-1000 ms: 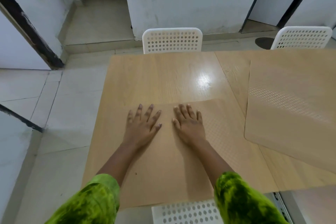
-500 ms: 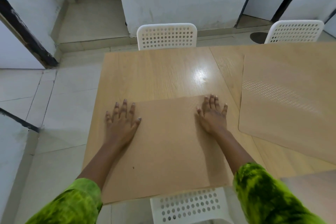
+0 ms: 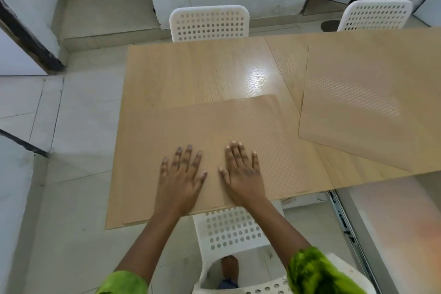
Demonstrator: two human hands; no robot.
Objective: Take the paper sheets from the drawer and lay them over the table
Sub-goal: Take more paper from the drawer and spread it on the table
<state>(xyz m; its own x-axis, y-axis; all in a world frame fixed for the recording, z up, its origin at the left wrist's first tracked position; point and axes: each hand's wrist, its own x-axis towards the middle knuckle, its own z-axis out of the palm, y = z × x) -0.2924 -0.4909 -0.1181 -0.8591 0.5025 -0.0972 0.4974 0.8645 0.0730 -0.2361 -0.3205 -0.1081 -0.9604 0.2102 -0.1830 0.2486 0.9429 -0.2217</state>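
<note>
A tan paper sheet lies flat on the near left part of the wooden table, reaching the table's front edge. My left hand and my right hand press flat on the sheet's near middle, side by side, fingers straight and spread. A second tan sheet lies flat on the right part of the table, slightly turned. An open drawer with a metal rail shows below the table's front edge at the right.
A white perforated chair stands right under my arms at the table's front. Two more white chairs stand at the far side. Tiled floor lies to the left of the table.
My hands, spread wide apart on the sheet half a second ago, have come together near its front middle. The view has pulled back and tilted down.
</note>
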